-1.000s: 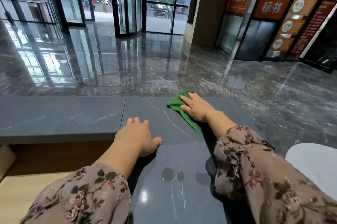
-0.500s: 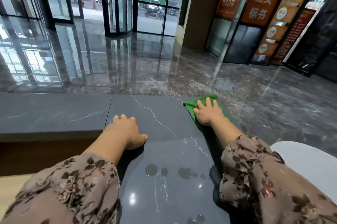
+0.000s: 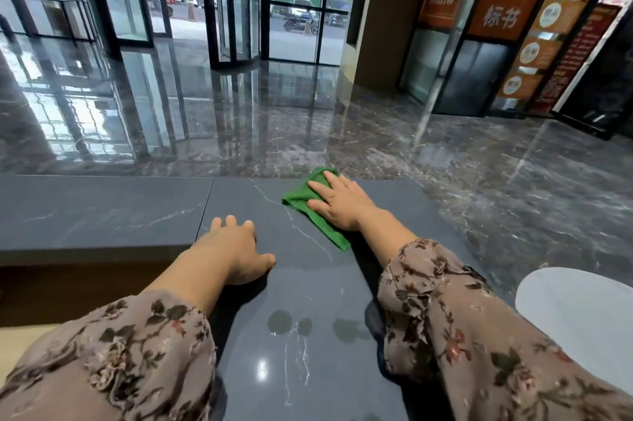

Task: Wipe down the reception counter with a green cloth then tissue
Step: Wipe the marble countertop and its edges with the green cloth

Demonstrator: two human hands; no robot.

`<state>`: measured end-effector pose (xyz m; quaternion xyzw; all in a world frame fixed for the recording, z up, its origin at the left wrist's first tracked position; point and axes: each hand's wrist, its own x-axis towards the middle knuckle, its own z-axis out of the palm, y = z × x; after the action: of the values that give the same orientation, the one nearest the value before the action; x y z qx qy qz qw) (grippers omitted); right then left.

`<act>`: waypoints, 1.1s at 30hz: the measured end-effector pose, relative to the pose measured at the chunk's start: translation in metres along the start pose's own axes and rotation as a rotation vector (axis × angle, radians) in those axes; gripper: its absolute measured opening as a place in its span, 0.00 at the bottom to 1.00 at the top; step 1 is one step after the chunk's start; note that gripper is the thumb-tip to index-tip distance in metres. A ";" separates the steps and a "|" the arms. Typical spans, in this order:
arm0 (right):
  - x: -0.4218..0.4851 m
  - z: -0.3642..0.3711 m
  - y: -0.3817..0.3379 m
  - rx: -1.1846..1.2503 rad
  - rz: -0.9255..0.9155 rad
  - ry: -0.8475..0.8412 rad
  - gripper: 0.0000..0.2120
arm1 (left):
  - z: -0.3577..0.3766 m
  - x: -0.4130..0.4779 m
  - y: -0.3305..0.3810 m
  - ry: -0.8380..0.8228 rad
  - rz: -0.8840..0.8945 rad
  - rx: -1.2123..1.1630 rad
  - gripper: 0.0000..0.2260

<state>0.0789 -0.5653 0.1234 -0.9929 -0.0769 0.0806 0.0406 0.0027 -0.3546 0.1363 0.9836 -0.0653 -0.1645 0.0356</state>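
Note:
The reception counter (image 3: 301, 283) is dark grey stone with thin white veins. A folded green cloth (image 3: 301, 199) lies near its far edge. My right hand (image 3: 339, 203) presses flat on the cloth, fingers spread and pointing left, covering most of it. My left hand (image 3: 236, 247) rests palm down on the bare counter, closer to me and left of the cloth, holding nothing. A few wet spots (image 3: 287, 321) sit on the counter between my forearms. No tissue is in view.
A lower dark ledge (image 3: 99, 211) runs to the left, with a wooden recess (image 3: 68, 290) under it. A white rounded surface (image 3: 582, 311) is at the right. Beyond the counter lie a glossy marble floor (image 3: 239, 119), glass doors and orange signs.
My right hand has slid the cloth leftward along the far edge, back from the right, and its fingers now point left. My left hand has stayed on the counter.

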 end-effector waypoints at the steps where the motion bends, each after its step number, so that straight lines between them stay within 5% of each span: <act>1: 0.001 -0.001 0.019 -0.010 0.053 0.015 0.28 | 0.000 0.000 -0.001 0.004 0.005 -0.003 0.30; 8: -0.033 -0.001 0.124 0.031 0.408 0.045 0.29 | 0.002 0.001 -0.002 -0.002 0.018 -0.003 0.31; 16: -0.094 0.009 0.076 0.050 0.541 0.053 0.28 | 0.001 0.000 0.000 0.002 0.026 0.006 0.33; 26: -0.096 0.026 -0.070 -0.007 0.260 -0.008 0.28 | 0.002 0.002 -0.002 0.004 0.015 0.009 0.35; 33: -0.120 0.022 -0.017 0.012 0.216 0.020 0.27 | 0.005 0.006 -0.005 0.003 0.017 0.016 0.34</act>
<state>-0.0440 -0.5661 0.1214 -0.9960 0.0316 0.0748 0.0382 0.0073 -0.3510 0.1295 0.9834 -0.0751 -0.1624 0.0294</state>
